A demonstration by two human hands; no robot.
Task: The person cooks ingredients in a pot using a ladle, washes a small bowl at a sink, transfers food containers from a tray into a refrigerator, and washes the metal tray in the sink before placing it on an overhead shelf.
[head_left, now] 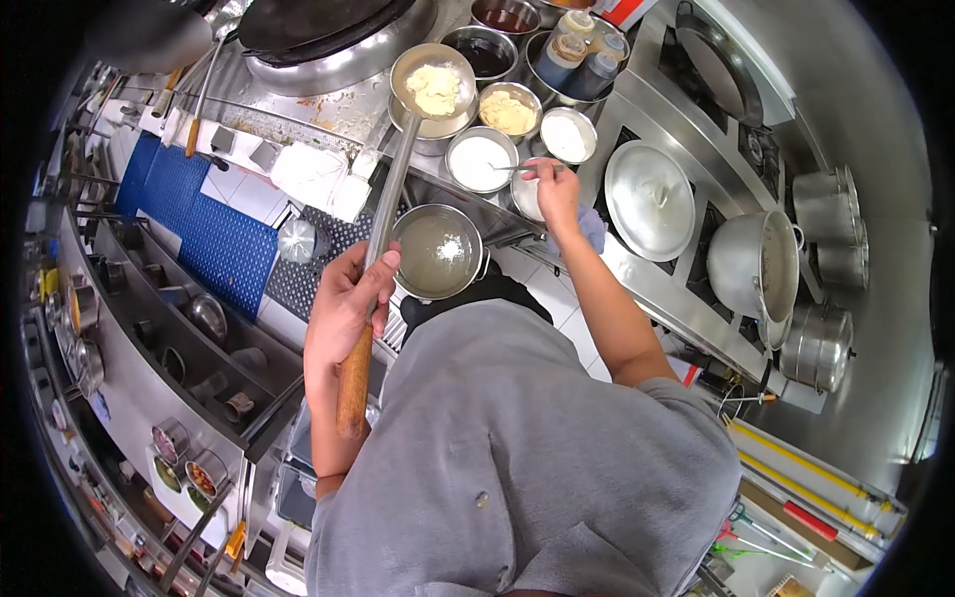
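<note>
My left hand (360, 289) is wrapped round the long handle of a metal ladle (402, 164). In the ladle's bowl lies a pale yellow paste (435, 90), above a metal bowl at the counter. My right hand (557, 191) pinches a small spoon (517, 167) over bowls of white powder (479, 159). Beside it stand a second bowl of white powder (567, 136) and a bowl of yellowish paste (508, 111). Below the ladle handle, a round metal pot (423, 291) holds cloudy liquid with a clump of white powder in it.
A large black wok (313, 30) sits at the top left. Squeeze bottles (565, 55) stand in a bowl at the top. To the right are a stove with a domed lid (649, 199) and a large pot (741, 269). Shelving lies at the left.
</note>
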